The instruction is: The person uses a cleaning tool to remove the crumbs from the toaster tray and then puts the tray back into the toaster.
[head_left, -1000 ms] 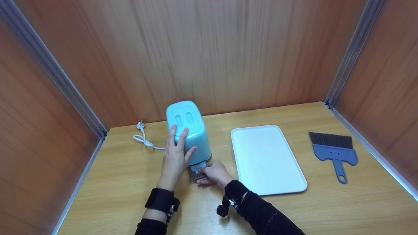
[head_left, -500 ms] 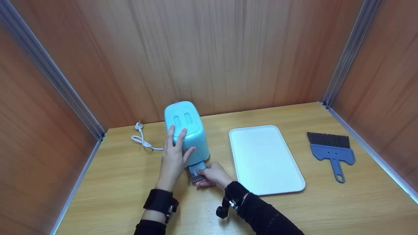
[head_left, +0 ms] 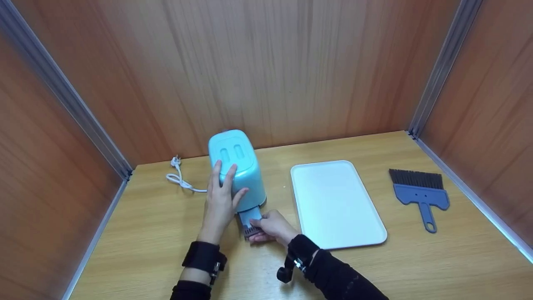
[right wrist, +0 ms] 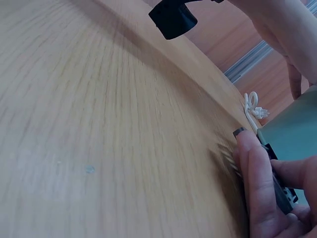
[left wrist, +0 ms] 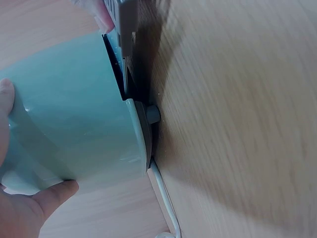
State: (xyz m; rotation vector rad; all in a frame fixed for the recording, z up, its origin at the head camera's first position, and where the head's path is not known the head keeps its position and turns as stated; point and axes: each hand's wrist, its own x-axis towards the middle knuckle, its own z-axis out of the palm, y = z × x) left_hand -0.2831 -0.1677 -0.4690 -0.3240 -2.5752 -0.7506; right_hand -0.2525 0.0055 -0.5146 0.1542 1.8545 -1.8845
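Note:
A light blue toaster [head_left: 252, 185] stands on the wooden table [head_left: 166, 233], its lid [head_left: 245, 154] marked with two long grooves. My left hand [head_left: 220, 204] rests on the toaster's near end and top with its fingers spread. From the bottom of that near end juts a blue-grey crumb tray [head_left: 249, 215] with a slotted end. My right hand [head_left: 275, 225] pinches this end, thumb above and fingers below. In the left wrist view, the tray's slotted end [left wrist: 129, 22] stands out from the dark gap under the toaster's shell [left wrist: 74, 114].
Right of the toaster lies a white rectangular tray [head_left: 337, 204]. Farther right is a blue hand brush [head_left: 421, 193] with dark bristles. The toaster's white cord and plug [head_left: 177, 171] lie at its left. Wooden panels [head_left: 266, 71] enclose the back and sides.
My right hand has drawn the crumb tray a little farther out of the toaster, towards me. The left hand stays on the toaster.

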